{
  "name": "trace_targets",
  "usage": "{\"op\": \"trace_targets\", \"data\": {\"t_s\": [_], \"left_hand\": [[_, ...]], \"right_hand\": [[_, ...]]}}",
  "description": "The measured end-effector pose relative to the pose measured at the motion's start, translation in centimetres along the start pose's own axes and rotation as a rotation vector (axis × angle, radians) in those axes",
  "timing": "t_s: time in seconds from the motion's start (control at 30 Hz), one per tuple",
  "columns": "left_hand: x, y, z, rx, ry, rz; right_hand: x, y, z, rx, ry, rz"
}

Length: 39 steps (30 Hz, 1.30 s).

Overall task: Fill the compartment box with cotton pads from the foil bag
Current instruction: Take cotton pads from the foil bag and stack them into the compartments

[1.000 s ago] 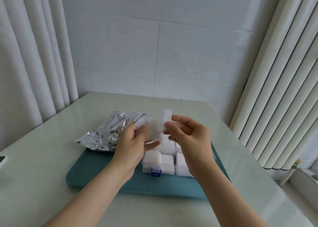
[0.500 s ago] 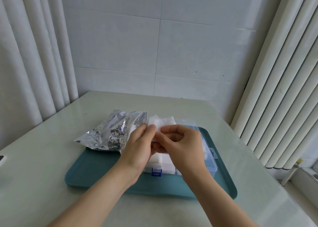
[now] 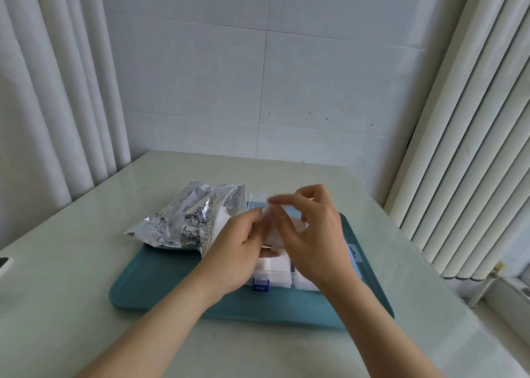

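The pale, glossy bench (image 3: 86,306) runs back to the tiled wall at 12 o'clock. A teal tray (image 3: 160,286) with rounded corners lies flat on it near the middle, its long side toward 6 o'clock. At the tray's 10 o'clock corner lies a crumpled foil bag (image 3: 183,222). Its sealed end juts past the tray's rim toward 9 o'clock, over the bare bench, though whether it touches there is unclear. At the bench's 9 o'clock edge lies a small white object (image 3: 4,265), cut off by the frame.
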<state>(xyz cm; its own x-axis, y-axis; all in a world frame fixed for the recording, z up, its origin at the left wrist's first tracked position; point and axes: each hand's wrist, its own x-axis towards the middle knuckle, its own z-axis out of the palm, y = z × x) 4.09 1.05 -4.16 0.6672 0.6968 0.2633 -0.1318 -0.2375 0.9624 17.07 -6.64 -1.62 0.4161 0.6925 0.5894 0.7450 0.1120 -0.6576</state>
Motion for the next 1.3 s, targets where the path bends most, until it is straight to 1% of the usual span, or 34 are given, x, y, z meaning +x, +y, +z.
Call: {"op": "trace_targets", "data": {"t_s": [0.07, 0.1, 0.23, 0.3, 0.37, 0.43, 0.57, 0.6, 0.67, 0.73, 0.8, 0.87, 0.97, 1.03, 1.17, 1.3], "left_hand": [[0.0, -0.1, -0.1, 0.042, 0.009, 0.014], [0.1, -0.1, -0.1, 0.058, 0.015, 0.017], [0.3, -0.4, -0.4, 0.105, 0.033, 0.007], [0.3, -0.5, -0.5, 0.11, 0.034, 0.001], [0.3, -0.4, -0.5, 0.088, 0.034, -0.011], [0.2, -0.3, -0.5, 0.074, 0.043, -0.019], [0.3, -0.6, -0.5, 0.045, 0.088, -0.052], [0.3, -0.7, -0.6, 0.034, 0.104, -0.06], [0.3, -0.6, -0.5, -0.01, 0.125, -0.076], [0.3, -0.2, -0.3, -0.079, 0.123, -0.094], [0.3, 0.2, -0.3, -0.142, 0.114, -0.117], [0.2, 0.4, -0.3, -0.217, 0.112, -0.147], [0.2, 0.7, -0.3, -0.319, 0.109, -0.187], [0.2, 0.7, -0.3, -0.323, 0.089, -0.194], [0.1, 0.3, -0.2, -0.197, 0.059, -0.141], [-0.1, 0.3, 0.0, -0.078, 0.019, -0.055]], "right_hand": [[0.2, 0.2, 0.1, 0.017, -0.003, 0.03], [0.3, 0.3, 0.0, 0.071, -0.005, 0.075], [0.5, 0.3, -1.0, 0.453, -0.099, 0.3], [0.5, 0.3, -1.1, 0.566, -0.092, 0.384], [0.6, 0.4, -1.0, 0.624, -0.041, 0.411], [0.6, 0.6, -0.6, 0.615, 0.037, 0.371], [0.8, 0.9, -0.6, 0.591, 0.304, 0.287], [0.9, 0.9, -0.9, 0.597, 0.342, 0.263], [1.0, 0.8, -1.4, 0.626, 0.317, 0.223], [1.0, 0.6, -1.5, 0.654, 0.203, 0.202], [0.8, 0.4, -1.3, 0.601, 0.078, 0.182], [0.5, 0.3, -0.9, 0.488, 0.01, 0.166], [0.2, 0.1, -0.5, 0.382, 0.018, 0.165], [0.1, 0.0, -0.3, 0.355, 0.039, 0.172], [-0.1, 0.1, 0.1, 0.299, 0.073, 0.167], [-0.1, 0.4, 0.5, 0.146, 0.119, 0.142]]}}
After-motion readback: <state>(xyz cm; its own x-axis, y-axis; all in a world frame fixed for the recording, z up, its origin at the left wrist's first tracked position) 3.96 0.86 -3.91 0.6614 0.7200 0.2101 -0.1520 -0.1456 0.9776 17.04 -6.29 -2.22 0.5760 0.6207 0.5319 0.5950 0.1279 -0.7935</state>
